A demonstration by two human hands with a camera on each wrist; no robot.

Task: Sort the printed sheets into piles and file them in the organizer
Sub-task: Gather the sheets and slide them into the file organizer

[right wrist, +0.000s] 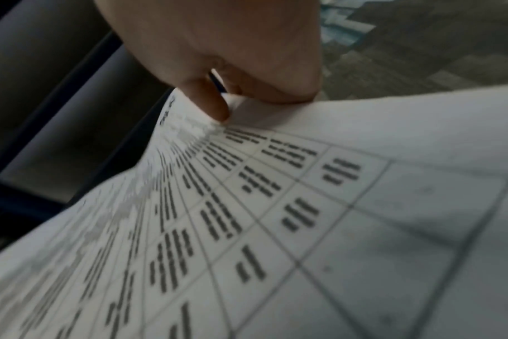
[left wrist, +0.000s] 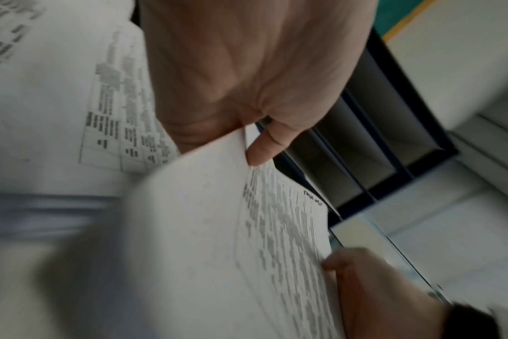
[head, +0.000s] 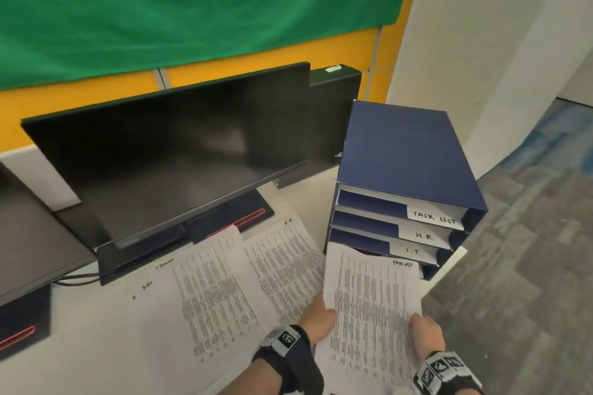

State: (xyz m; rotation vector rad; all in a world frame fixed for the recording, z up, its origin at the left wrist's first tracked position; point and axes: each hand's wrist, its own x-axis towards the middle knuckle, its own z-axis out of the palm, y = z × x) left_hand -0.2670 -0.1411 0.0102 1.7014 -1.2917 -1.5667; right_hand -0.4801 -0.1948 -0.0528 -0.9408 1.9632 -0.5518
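Both hands hold a stack of printed sheets point(head: 369, 308) marked "Task List" in front of the blue organizer point(head: 407, 163). My left hand point(head: 321, 314) pinches the stack's left edge, thumb on top point(left wrist: 258, 149). My right hand point(head: 425, 332) pinches its right edge, thumb on the print point(right wrist: 212, 101). The stack's far end reaches the organizer's lower shelves. The shelf tabs read "TASK LIST" point(head: 433, 216), "H.R" point(head: 423, 236) and "I.T" point(head: 412, 251). Two more piles of sheets lie on the desk, one in the middle point(head: 211, 295) and one marked "H.R" point(head: 282, 256).
A dark monitor point(head: 179, 151) stands behind the piles, with its base point(head: 224, 221) touching them. A second screen point(head: 29, 234) sits at the left. The white desk point(head: 80, 346) ends just right of the organizer, above grey carpet point(head: 513, 266).
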